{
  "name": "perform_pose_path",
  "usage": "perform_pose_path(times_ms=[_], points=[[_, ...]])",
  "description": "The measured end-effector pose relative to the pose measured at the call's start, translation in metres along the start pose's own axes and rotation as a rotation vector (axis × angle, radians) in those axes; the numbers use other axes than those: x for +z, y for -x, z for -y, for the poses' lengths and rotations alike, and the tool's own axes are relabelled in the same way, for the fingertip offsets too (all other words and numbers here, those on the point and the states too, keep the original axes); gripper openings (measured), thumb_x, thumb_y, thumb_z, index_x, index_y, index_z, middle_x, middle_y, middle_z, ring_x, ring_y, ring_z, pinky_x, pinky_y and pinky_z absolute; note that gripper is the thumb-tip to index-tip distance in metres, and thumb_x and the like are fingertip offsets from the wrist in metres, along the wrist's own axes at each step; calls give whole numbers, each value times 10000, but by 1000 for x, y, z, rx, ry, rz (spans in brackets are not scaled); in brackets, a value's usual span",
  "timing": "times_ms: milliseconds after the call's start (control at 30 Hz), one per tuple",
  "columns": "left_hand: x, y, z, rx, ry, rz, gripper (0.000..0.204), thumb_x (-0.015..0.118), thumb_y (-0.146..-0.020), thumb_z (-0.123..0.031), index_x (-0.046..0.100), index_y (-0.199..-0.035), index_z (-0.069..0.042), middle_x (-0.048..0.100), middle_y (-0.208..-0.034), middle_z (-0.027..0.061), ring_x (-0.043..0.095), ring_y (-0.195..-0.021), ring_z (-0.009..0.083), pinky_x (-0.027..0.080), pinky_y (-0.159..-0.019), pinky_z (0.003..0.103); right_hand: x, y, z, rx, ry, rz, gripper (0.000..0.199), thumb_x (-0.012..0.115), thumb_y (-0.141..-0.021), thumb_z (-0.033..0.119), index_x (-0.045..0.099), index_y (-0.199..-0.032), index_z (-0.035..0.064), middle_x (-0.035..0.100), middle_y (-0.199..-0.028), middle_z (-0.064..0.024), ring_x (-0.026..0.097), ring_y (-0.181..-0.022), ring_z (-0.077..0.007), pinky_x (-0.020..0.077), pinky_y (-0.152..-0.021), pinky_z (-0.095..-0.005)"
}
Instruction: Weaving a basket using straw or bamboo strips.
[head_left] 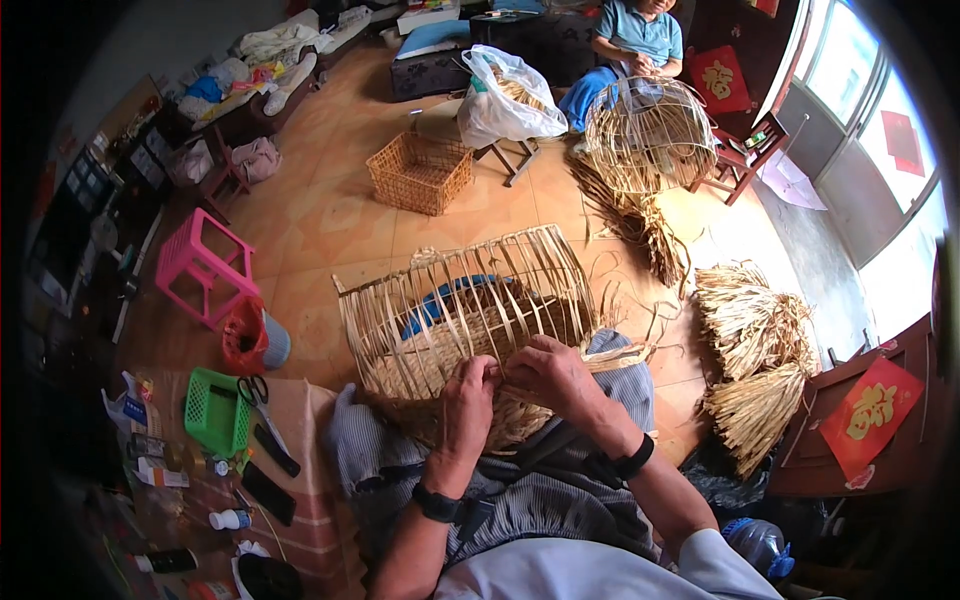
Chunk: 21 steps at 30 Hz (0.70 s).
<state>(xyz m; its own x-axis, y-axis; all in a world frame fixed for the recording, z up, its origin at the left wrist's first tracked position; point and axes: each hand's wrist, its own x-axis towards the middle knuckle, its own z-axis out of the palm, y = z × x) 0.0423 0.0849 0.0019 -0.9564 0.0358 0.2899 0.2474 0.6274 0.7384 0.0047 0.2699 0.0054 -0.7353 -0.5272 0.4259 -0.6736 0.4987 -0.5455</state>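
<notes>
A partly woven straw basket (465, 340) rests on my lap, with an open frame of slats on its far side and dense weave nearer me. At its near edge, my left hand (468, 400) pinches the weave. Close beside it, my right hand (558, 378) is closed on a straw strand (622, 357), which trails off to the right. Both sets of fingertips partly hide what lies between them. Something blue (445, 305) shows inside the basket through the slats.
Scissors (255, 392) and a green plastic basket (218, 412) lie on the table at left. Straw bundles (755, 345) lie on the floor at right. Ahead stand a wicker basket (420, 172) and a pink stool (205, 265). Another person (640, 40) sits behind a frame basket (650, 135).
</notes>
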Motion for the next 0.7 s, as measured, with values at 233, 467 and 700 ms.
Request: perform_pose_path(times_ms=[233,467,700], points=[[-3,-2,13,88,25,44,194,707,-864,55,628,-1024,-22,687,-965,163,694,-892,370,540,-730,415,-9,0,9,51,-10,19,263,812,-793,209,670,-944,46,597,-862,-113,614,-875,-320,553,-767,-411],[-18,-3,-3,32,36,231,83,646,-957,-20,611,-1032,-22,683,-942,165,681,-895,404,530,-728,435,-15,18,7,172,-126,23,240,817,-820,208,669,-927,52,590,-847,-110,610,-850,-330,525,-736,-427],[-23,-12,-2,-26,190,242,223,638,-997,-114,670,-1216,-98,745,-964,163,743,-855,242,549,-743,373,-22,35,39,221,180,-119,237,800,-822,228,674,-967,90,587,-880,-86,571,-864,-295,485,-777,-429]])
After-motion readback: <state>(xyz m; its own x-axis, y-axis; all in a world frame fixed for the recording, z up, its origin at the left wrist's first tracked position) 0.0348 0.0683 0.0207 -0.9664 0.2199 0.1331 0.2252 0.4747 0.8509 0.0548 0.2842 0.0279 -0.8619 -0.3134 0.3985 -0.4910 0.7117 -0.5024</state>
